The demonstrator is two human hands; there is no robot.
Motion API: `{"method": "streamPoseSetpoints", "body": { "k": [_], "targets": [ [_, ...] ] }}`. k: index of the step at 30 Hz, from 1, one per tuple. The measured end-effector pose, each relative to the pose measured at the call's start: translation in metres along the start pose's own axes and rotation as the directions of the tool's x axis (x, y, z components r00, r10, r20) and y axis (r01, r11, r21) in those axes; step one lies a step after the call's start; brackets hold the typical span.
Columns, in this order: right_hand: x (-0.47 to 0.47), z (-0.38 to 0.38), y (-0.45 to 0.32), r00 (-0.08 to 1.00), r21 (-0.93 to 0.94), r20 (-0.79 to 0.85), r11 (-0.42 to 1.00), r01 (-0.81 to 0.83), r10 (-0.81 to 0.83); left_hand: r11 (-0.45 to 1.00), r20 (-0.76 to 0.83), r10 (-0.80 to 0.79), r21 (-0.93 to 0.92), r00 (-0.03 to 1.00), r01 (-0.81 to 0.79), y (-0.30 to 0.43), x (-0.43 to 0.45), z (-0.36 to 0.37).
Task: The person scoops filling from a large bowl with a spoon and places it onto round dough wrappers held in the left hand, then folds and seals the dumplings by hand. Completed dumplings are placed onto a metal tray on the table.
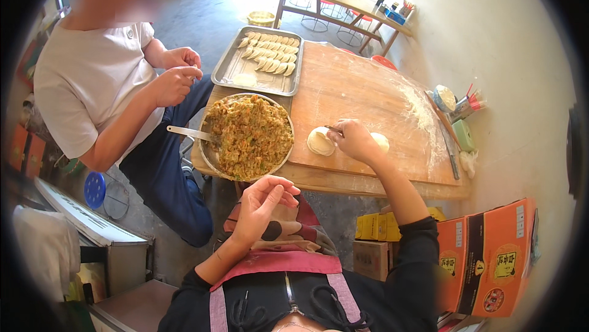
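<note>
My right hand (353, 141) is over the wooden board (340, 83), its fingers closed on a thin dark utensil (332, 128) whose tip lies by a stack of round dough wrappers (320, 142). A second pale round of dough (380, 141) shows partly behind that hand. Palm up, my left hand (264, 203) hovers before the table's front edge with curled fingers; whether something thin lies in it I cannot tell. Beyond it a large metal bowl (205, 157) holds chopped filling (248, 134) and a flat-handled metal utensil (189, 133). Rows of dumplings (271, 51) lie on a metal tray (298, 63).
At the left sits a co-worker, both hands (179, 79) pinched together near the tray. Flour, a rolling pin (444, 120) and a knife (453, 162) lie along the board's right edge, beside a bowl of flour (444, 98). Orange boxes (497, 258) stand at my right.
</note>
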State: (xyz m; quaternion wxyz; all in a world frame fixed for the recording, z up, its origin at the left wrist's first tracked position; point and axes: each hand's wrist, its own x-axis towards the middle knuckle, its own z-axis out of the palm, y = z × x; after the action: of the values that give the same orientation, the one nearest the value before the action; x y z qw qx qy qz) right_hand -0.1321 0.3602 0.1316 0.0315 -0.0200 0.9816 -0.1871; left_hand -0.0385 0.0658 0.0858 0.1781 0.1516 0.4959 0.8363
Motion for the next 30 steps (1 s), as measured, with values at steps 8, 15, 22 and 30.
{"method": "streamPoseSetpoints", "body": {
  "k": [8, 15, 22, 30],
  "targets": [
    [-0.015, 0.005, -0.011, 0.973, -0.12, -0.121, 0.976, 0.181, -0.196, 0.998, 0.046, 0.051, 0.042, 0.998, -0.053, -0.007, 0.013, 0.009],
    [-0.005, 0.008, 0.004, 0.979, -0.032, -0.083, 0.983, 0.183, -0.185, 0.608, 0.253, 0.396, 0.648, 0.883, -0.458, -0.039, 0.063, 0.037],
    [0.007, 0.007, 0.003, 0.918, -0.024, -0.396, 1.0, 0.0, -0.009, 0.196, 0.342, 0.234, 0.9, 0.91, -0.389, -0.066, 0.084, 0.043],
    [-0.031, -0.033, -0.061, 0.991, 0.544, 0.133, 0.838, -0.05, -0.028, 0.861, 0.03, -0.078, -0.503, 0.997, 0.082, -0.033, 0.075, 0.027]
  ]
}}
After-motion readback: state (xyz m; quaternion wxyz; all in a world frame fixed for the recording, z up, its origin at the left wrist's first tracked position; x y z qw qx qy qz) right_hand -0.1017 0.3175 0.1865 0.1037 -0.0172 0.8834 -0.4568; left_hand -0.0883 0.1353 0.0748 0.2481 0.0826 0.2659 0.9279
